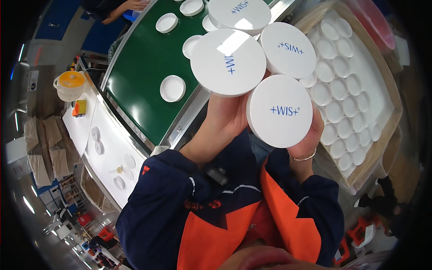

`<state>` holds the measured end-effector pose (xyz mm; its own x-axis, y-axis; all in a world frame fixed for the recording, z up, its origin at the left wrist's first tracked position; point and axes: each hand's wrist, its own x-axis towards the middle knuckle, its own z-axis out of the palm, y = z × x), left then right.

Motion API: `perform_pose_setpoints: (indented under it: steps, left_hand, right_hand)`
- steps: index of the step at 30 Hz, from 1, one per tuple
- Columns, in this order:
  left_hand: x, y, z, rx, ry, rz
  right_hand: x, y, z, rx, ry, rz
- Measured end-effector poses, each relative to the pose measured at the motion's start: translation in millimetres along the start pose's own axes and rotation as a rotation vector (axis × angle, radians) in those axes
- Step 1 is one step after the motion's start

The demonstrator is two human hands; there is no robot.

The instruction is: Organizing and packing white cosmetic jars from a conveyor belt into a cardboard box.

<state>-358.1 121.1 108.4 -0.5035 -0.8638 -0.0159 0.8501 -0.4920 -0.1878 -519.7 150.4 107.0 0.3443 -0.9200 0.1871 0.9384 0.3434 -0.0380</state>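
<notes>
Several round white lids with blue print are gathered in my two hands. My left hand (226, 114) is closed under the left lid (228, 83) and also reaches toward the middle of the group. Around the side of the near lid (279, 123) curls my right hand (310, 135), with a bracelet at its wrist. The right lid (288, 56) and the far lid (240, 10) press against the others, their printed faces turned up. The lids hide many of my fingertips, so which hand bears the two farther lids is unclear.
A green conveyor belt (139, 85) with loose white lids (173, 88) runs on the left. At the right, a lined carton (390, 117) holds rows of white lids. A white side table (108, 155) carries small round parts. Another person's hand (136, 4) shows at top left.
</notes>
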Motion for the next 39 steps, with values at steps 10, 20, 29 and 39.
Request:
perform_pose_setpoints:
  steps: [10, 20, 29, 39]
  left_hand:
    - [4, -1, -3, 0.007, 0.006, 0.013]
    - [0, 0, 3, 0.046, -0.043, 0.000]
    - [10, -27, -24, 0.930, 0.003, 0.267]
    - [72, -14, -64, 0.857, 0.142, 0.084]
  right_hand:
    - [1, 0, -3, 0.001, 0.027, -0.025]
    - [-1, -3, -22, 0.034, -0.040, 0.012]
    - [-9, -38, -13, -0.587, 0.279, -0.131]
    - [-19, -59, -23, -0.995, 0.417, -0.401]
